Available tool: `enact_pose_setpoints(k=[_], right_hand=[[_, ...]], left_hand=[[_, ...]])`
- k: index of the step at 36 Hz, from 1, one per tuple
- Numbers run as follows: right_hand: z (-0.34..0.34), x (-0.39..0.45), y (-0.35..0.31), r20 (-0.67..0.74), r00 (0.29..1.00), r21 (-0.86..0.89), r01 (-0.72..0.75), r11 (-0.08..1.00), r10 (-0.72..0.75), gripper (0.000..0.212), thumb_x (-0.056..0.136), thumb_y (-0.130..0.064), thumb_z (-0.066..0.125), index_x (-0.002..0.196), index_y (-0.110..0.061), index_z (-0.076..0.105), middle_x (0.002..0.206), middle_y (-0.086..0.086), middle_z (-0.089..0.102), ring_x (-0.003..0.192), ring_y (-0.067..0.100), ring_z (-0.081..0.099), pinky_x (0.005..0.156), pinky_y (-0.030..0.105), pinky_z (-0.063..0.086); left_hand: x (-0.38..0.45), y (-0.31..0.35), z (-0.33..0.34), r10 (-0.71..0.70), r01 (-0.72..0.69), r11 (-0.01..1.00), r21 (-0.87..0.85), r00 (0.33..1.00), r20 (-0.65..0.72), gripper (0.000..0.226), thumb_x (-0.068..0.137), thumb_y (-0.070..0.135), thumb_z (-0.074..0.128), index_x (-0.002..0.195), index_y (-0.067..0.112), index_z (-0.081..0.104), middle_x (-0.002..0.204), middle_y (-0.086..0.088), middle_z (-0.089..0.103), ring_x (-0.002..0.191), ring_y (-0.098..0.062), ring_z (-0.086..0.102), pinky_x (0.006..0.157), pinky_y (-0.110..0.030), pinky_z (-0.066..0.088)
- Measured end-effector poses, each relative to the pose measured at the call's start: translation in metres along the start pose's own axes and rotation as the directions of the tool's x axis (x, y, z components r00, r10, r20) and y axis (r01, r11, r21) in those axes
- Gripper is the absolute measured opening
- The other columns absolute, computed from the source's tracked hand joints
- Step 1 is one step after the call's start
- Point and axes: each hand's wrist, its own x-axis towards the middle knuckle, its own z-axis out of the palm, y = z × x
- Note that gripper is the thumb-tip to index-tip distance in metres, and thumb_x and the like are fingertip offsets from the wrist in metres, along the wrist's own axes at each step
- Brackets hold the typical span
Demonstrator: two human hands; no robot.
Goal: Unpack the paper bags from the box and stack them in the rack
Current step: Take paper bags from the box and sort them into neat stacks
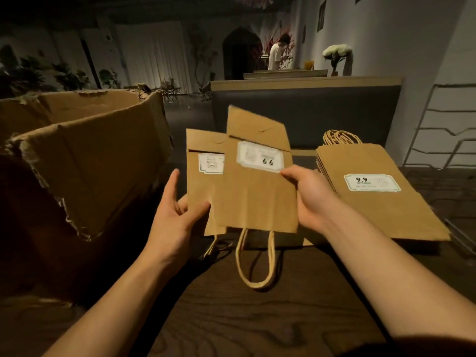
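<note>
Gripping flat paper bags [257, 191] at frame centre: left hand [175, 215] pinches rear bag, right hand [309, 194] front bag. Stack of bags [381, 197] lies right; torn box [85, 161] left; wire rack [448, 140], seemingly, far right.

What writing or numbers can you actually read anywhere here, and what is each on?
"9.9": white label on the top bag of the flat stack.
"66" as it appears, likely the same 9.9 upside down: label on the bag in the right hand.
Label on the bag in the left hand: too blurred.
Smaller print on all labels: unreadable.
</note>
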Motion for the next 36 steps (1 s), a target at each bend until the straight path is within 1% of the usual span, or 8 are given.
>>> enact_pose_setpoints(k=[3,8,13,18,24,29,33,36], right_hand=[[0.011,-0.002,0.008,0.023,1.000,-0.043,0.015,0.999,-0.014,0.023,0.103,-0.017,0.051,0.124,-0.021,0.060,0.106,0.006,0.077,0.096,0.022,0.075,0.083,0.044,0.061],[0.023,-0.005,0.011,-0.008,0.988,-0.193,0.148,0.970,-0.153,0.031,0.102,-0.016,0.056,0.132,-0.022,0.056,0.112,-0.003,0.074,0.097,0.012,0.073,0.083,0.039,0.062],[0.035,-0.009,0.017,-0.001,0.965,-0.258,0.252,0.933,-0.261,0.032,0.102,-0.017,0.057,0.130,-0.031,0.057,0.120,-0.007,0.071,0.108,0.011,0.069,0.086,0.040,0.061],[0.040,-0.010,0.019,-0.003,0.941,-0.265,0.325,0.908,-0.337,0.042,0.101,-0.016,0.058,0.141,-0.031,0.052,0.126,-0.008,0.068,0.114,0.011,0.066,0.085,0.040,0.062],[0.033,-0.007,0.007,-0.106,0.902,-0.219,0.390,0.894,-0.419,0.044,0.098,-0.011,0.061,0.137,-0.031,0.052,0.119,-0.007,0.071,0.107,0.008,0.068,0.084,0.037,0.061],[0.028,-0.007,0.004,-0.136,0.931,-0.074,0.330,0.941,-0.337,0.036,0.097,-0.007,0.062,0.125,-0.026,0.050,0.111,-0.003,0.072,0.093,0.008,0.072,0.072,0.030,0.062],[0.027,-0.003,0.000,-0.171,0.941,0.002,0.296,0.955,-0.291,0.040,0.094,0.002,0.062,0.125,-0.020,0.051,0.111,0.004,0.073,0.096,0.015,0.073,0.074,0.035,0.062],[0.022,-0.001,-0.011,-0.204,0.956,0.158,0.242,0.957,-0.208,0.042,0.092,0.008,0.055,0.129,-0.013,0.054,0.111,0.013,0.073,0.095,0.026,0.074,0.074,0.042,0.062]], left_hand=[[-0.005,0.007,0.007,0.013,-0.010,0.999,-0.030,0.995,0.096,0.059,0.079,0.011,0.062,0.136,0.023,0.054,0.116,-0.005,0.074,0.104,-0.024,0.072,0.075,-0.031,0.062],[-0.011,0.008,0.013,0.005,0.003,0.997,-0.072,0.994,0.107,0.034,0.090,0.023,0.053,0.123,0.023,0.062,0.112,-0.001,0.075,0.099,-0.017,0.072,0.075,-0.029,0.062],[-0.017,0.009,0.018,-0.010,0.016,0.999,-0.043,0.989,0.145,0.036,0.094,0.035,0.045,0.127,0.026,0.059,0.117,0.002,0.073,0.104,-0.015,0.071,0.075,-0.027,0.060],[-0.017,0.011,0.019,-0.046,0.054,0.998,-0.036,0.982,0.185,0.039,0.086,0.025,0.057,0.124,0.031,0.056,0.113,0.003,0.074,0.101,-0.017,0.073,0.071,-0.030,0.061],[-0.019,0.008,0.020,-0.148,0.131,0.988,0.080,0.953,0.265,0.041,0.083,0.017,0.065,0.122,0.016,0.056,0.080,-0.011,0.067,0.061,-0.021,0.064,0.050,-0.028,0.053],[-0.018,0.007,0.016,-0.240,0.207,0.970,0.131,0.913,0.330,0.040,0.084,0.012,0.066,0.121,0.013,0.053,0.059,0.001,0.057,0.047,-0.012,0.045,0.045,-0.022,0.042],[-0.015,0.008,0.008,-0.311,0.251,0.945,0.210,0.888,0.337,0.026,0.083,0.015,0.074,0.094,0.005,0.053,0.061,-0.005,0.046,0.050,-0.015,0.034,0.045,-0.022,0.031],[-0.012,0.007,-0.001,-0.356,0.291,0.930,0.224,0.863,0.357,0.039,0.084,0.021,0.077,0.064,0.009,0.046,0.057,-0.006,0.021,0.048,-0.017,0.016,0.044,-0.023,0.019]])
